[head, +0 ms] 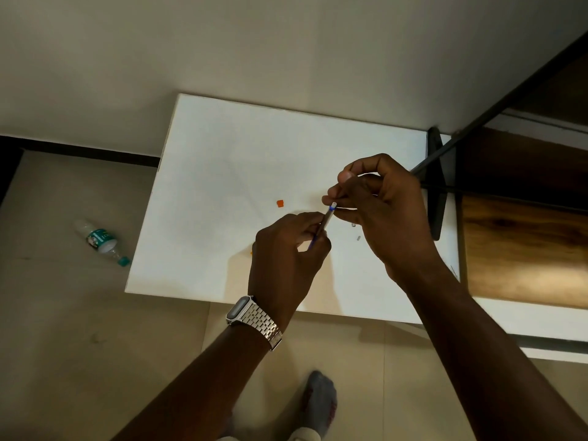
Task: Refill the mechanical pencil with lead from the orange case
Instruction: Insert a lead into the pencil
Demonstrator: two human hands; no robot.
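Observation:
My left hand (286, 249) grips the mechanical pencil (326, 219) by its lower barrel and holds it tilted above the white board (222, 154). The pencil's open white top end points up and to the right. My right hand (378, 214) is right at that end, thumb and forefinger pinched on a thin lead that barely shows. A small orange piece (280, 203) lies on the board to the left of the hands. An orange sliver (251, 253) peeks out beside my left hand, the rest hidden. Two tiny grey parts (358, 238) lie under my right hand.
A plastic water bottle (100, 240) lies on the floor to the left of the board. A black stand (436, 186) and a wooden shelf (525, 243) are at the board's right edge. A socked foot (319, 399) stands on the floor below the board.

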